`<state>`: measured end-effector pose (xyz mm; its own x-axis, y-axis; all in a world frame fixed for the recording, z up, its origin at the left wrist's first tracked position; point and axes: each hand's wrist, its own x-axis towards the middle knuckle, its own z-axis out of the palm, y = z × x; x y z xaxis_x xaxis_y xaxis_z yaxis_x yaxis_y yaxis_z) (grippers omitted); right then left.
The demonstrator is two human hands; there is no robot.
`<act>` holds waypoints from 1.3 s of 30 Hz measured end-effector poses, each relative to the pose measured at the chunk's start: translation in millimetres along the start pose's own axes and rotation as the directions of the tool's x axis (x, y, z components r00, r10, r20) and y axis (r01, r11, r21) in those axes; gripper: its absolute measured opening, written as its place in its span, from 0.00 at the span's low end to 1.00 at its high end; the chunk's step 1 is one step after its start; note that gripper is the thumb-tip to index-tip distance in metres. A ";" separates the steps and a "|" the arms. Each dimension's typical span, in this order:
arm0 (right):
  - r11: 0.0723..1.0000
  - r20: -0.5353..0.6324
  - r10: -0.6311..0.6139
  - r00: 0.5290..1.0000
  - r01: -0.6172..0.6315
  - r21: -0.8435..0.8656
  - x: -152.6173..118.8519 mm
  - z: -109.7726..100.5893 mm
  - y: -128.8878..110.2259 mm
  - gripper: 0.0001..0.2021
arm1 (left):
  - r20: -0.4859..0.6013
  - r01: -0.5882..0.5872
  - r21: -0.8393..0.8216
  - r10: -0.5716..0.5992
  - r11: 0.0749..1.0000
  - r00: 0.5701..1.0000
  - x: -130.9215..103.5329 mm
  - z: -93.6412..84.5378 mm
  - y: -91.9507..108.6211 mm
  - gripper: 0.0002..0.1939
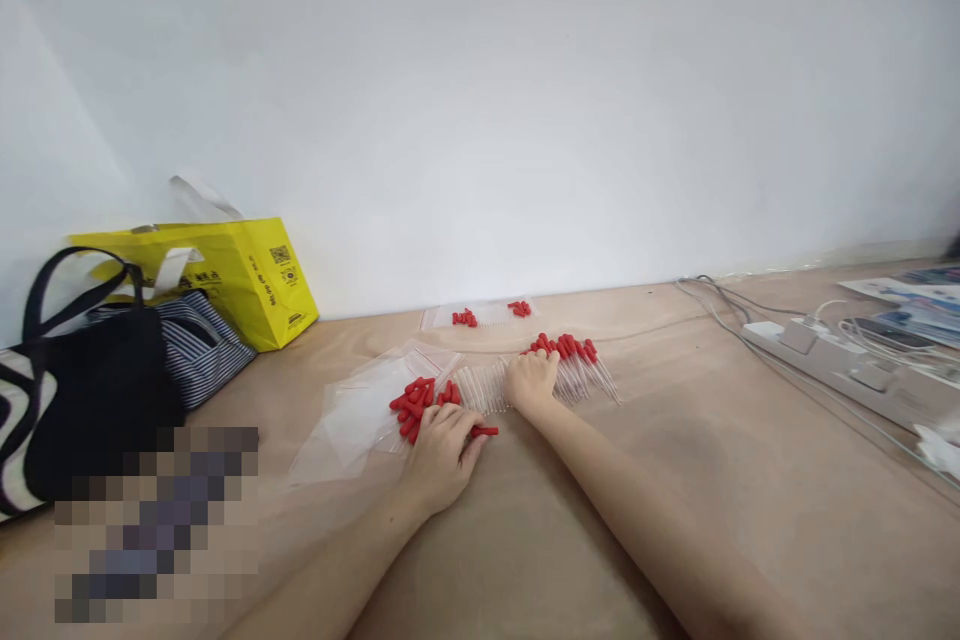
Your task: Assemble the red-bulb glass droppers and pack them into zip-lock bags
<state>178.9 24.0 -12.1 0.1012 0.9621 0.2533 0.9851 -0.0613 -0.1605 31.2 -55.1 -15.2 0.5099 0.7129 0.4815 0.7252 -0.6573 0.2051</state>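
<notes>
Red rubber bulbs (411, 407); yellow bag (281, 285); black-and-white striped pouch (202, 345).

Ok so I count three bags: one yellow bag (277, 270), one black bag (105, 400), one striped bag (202, 350). One phone (894, 333). My left hand (439, 450) has one red bulb (484, 431), plus one heap (412, 405) beside it, two small clusters (464, 318) at the back and one bunch (570, 350) by my right hand (532, 380). Clear tubes (480, 388)? Loads, too jumbled to count singly.

On the yellow bag (255, 280) I see a square QR code (280, 255) and dark printed characters (187, 280), too small and blurred for me to read surely.
</notes>
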 end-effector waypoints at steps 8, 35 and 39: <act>0.978 -0.198 -0.182 0.963 0.199 0.067 -24.9 -8.3 34.2 0.10 | -0.041 -0.033 0.037 0.035 0.999 0.999 0.0 0.9 -2.3 0.08; 0.667 -0.351 -0.583 0.732 0.679 0.308 -84.6 -7.1 74.4 0.13 | -0.142 -0.032 0.038 0.038 0.999 0.989 -1.3 4.1 1.4 0.05; 0.642 -0.361 -0.609 0.706 0.706 0.299 -82.5 -3.3 75.4 0.17 | -0.140 -0.044 0.036 0.049 0.998 0.989 -1.4 4.4 2.7 0.06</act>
<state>245.3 -60.8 -41.9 -0.4785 0.6210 0.6209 0.6622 0.7195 -0.2092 34.5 -56.8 -19.1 0.4746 0.6385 0.6058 0.7183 -0.6788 0.1527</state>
